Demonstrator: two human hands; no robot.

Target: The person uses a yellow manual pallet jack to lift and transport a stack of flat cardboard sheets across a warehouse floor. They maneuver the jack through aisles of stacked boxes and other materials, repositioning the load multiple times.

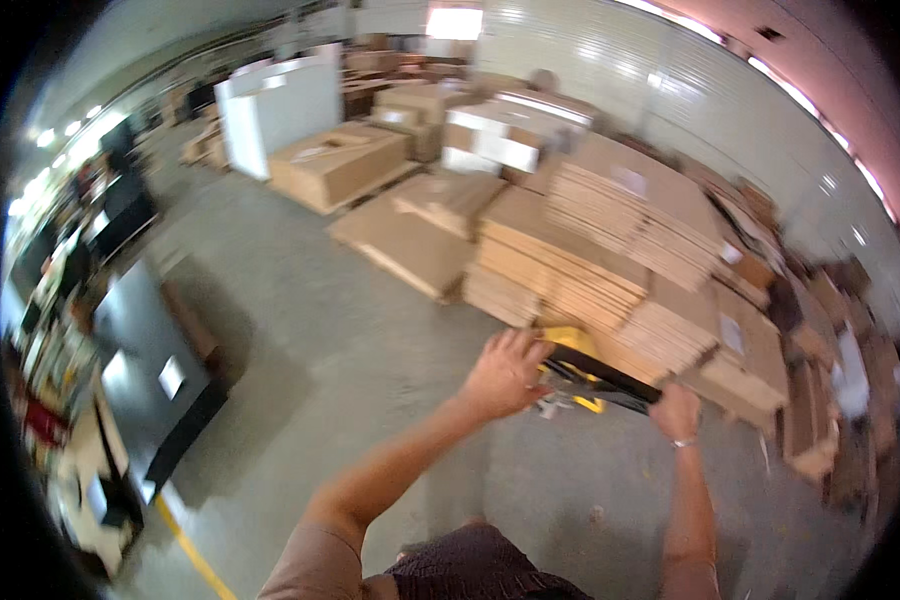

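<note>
Both my arms reach forward over the grey floor. Between my hands is a black bar (610, 382), slanting down to the right. My left hand (510, 372) is curled at its left end, fingers bent over it. My right hand (676, 412), with a band at the wrist, is closed round its right end. Yellow parts (567, 340) show behind and below the bar, with some blurred metal bits under it. Motion blur hides what kind of thing this is. Just beyond it stand stacks of flat brown cardboard (570, 265).
More cardboard piles (820, 420) line the right side. Farther off are a brown box (338, 165) on a pallet and a tall white panel box (280, 110). At left lie a dark flat panel (155, 370) and a yellow floor line (192, 548).
</note>
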